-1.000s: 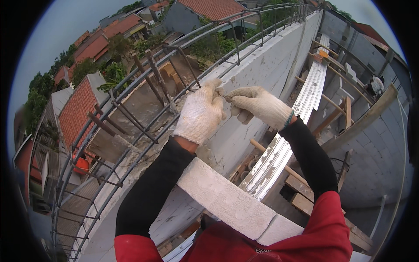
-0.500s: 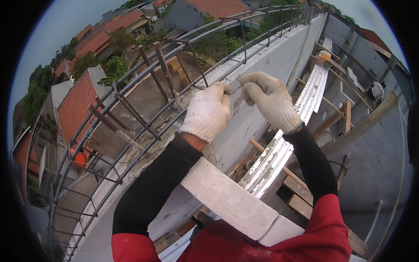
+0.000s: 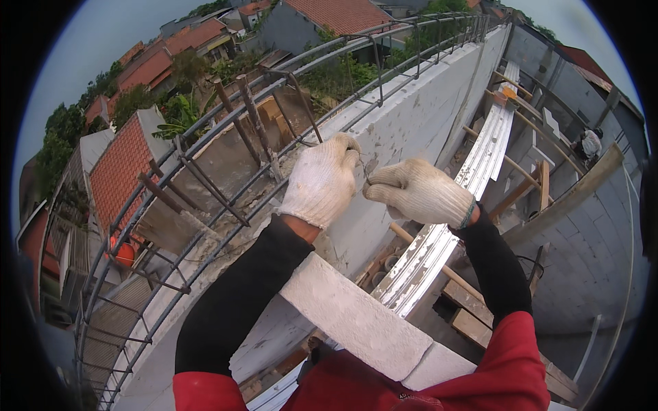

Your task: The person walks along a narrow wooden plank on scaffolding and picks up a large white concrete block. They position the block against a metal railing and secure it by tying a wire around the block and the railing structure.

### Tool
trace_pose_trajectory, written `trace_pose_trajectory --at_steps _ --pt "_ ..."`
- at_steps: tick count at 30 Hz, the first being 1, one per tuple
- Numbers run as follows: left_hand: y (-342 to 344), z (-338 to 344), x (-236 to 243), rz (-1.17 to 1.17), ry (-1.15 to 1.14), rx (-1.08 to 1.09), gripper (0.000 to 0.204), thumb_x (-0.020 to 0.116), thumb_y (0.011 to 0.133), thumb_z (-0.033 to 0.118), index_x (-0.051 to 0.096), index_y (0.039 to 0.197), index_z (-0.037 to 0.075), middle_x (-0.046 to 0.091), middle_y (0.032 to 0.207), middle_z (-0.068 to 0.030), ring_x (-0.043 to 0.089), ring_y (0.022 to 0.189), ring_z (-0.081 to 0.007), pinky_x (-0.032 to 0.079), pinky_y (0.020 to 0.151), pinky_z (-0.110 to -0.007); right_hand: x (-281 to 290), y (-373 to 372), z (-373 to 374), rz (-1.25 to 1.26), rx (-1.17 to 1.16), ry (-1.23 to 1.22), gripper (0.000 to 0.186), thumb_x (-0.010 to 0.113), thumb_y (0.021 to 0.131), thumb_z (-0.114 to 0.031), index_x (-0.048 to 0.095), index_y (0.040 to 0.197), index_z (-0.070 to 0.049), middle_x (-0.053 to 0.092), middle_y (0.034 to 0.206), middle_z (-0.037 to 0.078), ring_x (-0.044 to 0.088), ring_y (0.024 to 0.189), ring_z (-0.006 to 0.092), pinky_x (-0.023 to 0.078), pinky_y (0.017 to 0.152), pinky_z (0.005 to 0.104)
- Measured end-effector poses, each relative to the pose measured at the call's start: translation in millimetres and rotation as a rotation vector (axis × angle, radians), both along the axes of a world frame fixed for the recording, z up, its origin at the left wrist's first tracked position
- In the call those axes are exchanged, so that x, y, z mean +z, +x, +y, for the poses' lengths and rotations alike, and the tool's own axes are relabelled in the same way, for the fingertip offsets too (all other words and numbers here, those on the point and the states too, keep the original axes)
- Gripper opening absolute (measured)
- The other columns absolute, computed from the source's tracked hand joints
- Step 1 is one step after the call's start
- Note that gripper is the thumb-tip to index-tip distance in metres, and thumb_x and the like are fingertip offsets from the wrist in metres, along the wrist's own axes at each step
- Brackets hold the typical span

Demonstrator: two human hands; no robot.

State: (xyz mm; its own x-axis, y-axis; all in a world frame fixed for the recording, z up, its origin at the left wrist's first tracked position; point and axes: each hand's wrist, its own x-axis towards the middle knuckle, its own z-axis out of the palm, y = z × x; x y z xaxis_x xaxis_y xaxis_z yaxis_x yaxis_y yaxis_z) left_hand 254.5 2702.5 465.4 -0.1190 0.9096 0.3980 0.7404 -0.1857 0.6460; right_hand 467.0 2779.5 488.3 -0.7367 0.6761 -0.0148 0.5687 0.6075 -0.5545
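My left hand (image 3: 319, 181), in a cream knit glove, pinches a thin dark wire (image 3: 363, 168) just beside the rebar cage (image 3: 380, 82). My right hand (image 3: 418, 192), gloved alike, is closed with thumb and fingertips on the lower part of the same wire, a little to the right. Both are held over the white block wall (image 3: 439, 92). Below my forearms a pale block ledge (image 3: 353, 322) crosses in front of my body.
Rusty bars (image 3: 253, 123) stand in the cage on the left. To the right below lie long white panels (image 3: 415, 267) on wooden poles (image 3: 521, 171). A person (image 3: 589, 144) is down at the far right. Tiled roofs (image 3: 123, 185) and trees lie beyond the wall.
My right hand rose half a second ago and has since swung down, the wire bending downward with it. My left hand has shifted only slightly.
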Motion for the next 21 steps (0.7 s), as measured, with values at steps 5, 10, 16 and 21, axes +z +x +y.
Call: trace_pose_trajectory --at_steps 5,10,16,21 --pt "-0.9 -2.8 4.1 -0.008 -0.056 0.037 0.031 0.059 0.113 0.020 0.071 0.130 -0.002 0.081 0.099 -0.0206 0.082 0.073 -0.0275 0.065 0.070 -0.041 23.6 15.4 5.1 0.116 0.029 -0.307 0.041 0.067 0.113 -0.039 0.085 0.123 -0.005 0.072 0.074 0.006 0.067 0.062 0.0140 0.055 0.059 0.0328" --pt "2.7 0.9 6.2 0.072 -0.058 -0.005 0.035 0.059 0.110 0.017 0.069 0.137 -0.003 0.083 0.107 -0.0221 0.082 0.072 -0.0276 0.066 0.072 -0.041 -7.0 1.2 39.9 0.214 -0.148 -0.310 0.034 0.071 0.111 -0.035 0.085 0.122 -0.006 0.075 0.080 0.008 0.070 0.067 0.0154 0.056 0.064 0.0338" --pt "-2.6 -3.0 3.0 0.003 -0.024 0.031 0.040 0.060 0.108 0.016 0.065 0.143 -0.004 0.082 0.117 -0.0249 0.083 0.073 -0.0300 0.066 0.076 -0.041 2.3 -7.9 22.8 0.304 -0.233 0.071 0.032 0.069 0.111 -0.034 0.085 0.123 -0.008 0.080 0.091 0.008 0.074 0.079 0.0172 0.060 0.077 0.0361" --pt "-0.4 -2.2 6.7 0.005 -0.109 0.034 0.039 0.061 0.108 0.017 0.066 0.140 -0.004 0.080 0.117 -0.0244 0.083 0.075 -0.0317 0.066 0.075 -0.041 5.2 12.9 19.4 0.199 -0.115 -0.047 0.033 0.071 0.108 -0.028 0.085 0.127 -0.005 0.079 0.090 0.008 0.072 0.077 0.0171 0.060 0.076 0.0338"
